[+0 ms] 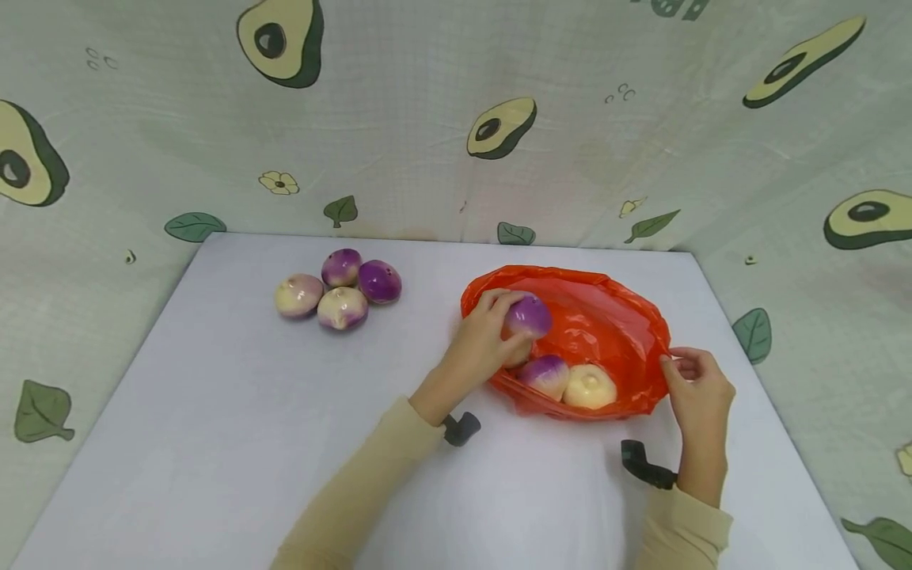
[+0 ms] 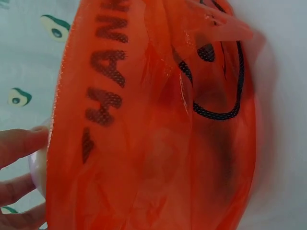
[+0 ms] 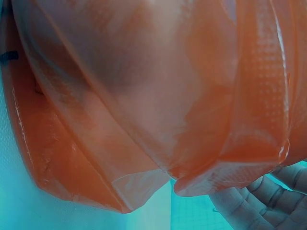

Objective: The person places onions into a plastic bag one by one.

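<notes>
In the head view my left hand (image 1: 479, 339) grips a purple-and-white turnip (image 1: 529, 315) over the left side of an open red plastic bag (image 1: 606, 321). My right hand (image 1: 700, 389) pinches the bag's right rim between thumb and fingers. Inside the bag lie a purple-topped turnip (image 1: 545, 375) and a cream one (image 1: 590, 386); another (image 1: 520, 352) is partly hidden beneath my left hand. The left wrist view shows the bag's printed side (image 2: 129, 143), with my fingertips (image 2: 21, 143) on a turnip (image 2: 38, 167) behind its edge. In the right wrist view, fingers (image 3: 273, 199) touch the bag's edge.
Several purple-and-white turnips (image 1: 343, 309) sit clustered at the back left of the white table (image 1: 249, 412). A cloth printed with avocados (image 1: 399, 174) hangs behind and at both sides. Black wrist mounts (image 1: 461, 429) project near both hands.
</notes>
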A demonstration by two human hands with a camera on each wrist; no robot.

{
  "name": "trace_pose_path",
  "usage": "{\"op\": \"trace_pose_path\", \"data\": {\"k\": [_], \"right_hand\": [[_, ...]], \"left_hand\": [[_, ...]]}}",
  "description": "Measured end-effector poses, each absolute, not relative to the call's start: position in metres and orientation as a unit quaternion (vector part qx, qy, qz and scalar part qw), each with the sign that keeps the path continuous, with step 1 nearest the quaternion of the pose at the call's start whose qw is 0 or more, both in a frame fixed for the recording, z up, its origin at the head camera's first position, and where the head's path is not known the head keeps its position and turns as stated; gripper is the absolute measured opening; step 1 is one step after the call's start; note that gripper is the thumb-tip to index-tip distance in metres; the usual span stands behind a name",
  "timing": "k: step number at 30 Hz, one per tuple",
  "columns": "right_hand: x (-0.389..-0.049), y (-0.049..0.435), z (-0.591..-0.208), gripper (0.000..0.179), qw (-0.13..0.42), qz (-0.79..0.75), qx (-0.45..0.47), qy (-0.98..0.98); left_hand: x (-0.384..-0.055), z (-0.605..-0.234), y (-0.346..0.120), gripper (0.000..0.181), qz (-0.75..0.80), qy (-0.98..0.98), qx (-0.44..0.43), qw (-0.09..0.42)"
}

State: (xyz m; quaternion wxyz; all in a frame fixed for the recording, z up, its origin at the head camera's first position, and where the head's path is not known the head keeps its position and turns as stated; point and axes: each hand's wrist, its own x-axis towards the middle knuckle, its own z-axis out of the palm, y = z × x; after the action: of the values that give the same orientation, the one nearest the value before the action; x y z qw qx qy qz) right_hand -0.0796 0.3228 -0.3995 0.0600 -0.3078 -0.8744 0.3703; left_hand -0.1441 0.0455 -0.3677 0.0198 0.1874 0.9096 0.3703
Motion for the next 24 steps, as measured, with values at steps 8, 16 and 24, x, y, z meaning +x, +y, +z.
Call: {"op": "trace_pose_path", "data": {"k": [8, 16, 24], "right_hand": [[-0.079, 0.323, -0.399, 0.049, 0.058, 0.367, -0.309, -0.875], [-0.079, 0.324, -0.398, 0.049, 0.058, 0.370, -0.312, -0.873], [-0.078, 0.325, -0.398, 0.050, 0.055, 0.371, -0.313, -0.872]], "left_hand": [[-0.158, -0.371, 0.058, 0.057, 0.329, 0.925, 0.186, 0.037], [-0.165, -0.373, 0.065, 0.058, 0.323, 0.929, 0.177, 0.049], [-0.166, -0.374, 0.073, 0.060, 0.319, 0.929, 0.163, 0.093]]}}
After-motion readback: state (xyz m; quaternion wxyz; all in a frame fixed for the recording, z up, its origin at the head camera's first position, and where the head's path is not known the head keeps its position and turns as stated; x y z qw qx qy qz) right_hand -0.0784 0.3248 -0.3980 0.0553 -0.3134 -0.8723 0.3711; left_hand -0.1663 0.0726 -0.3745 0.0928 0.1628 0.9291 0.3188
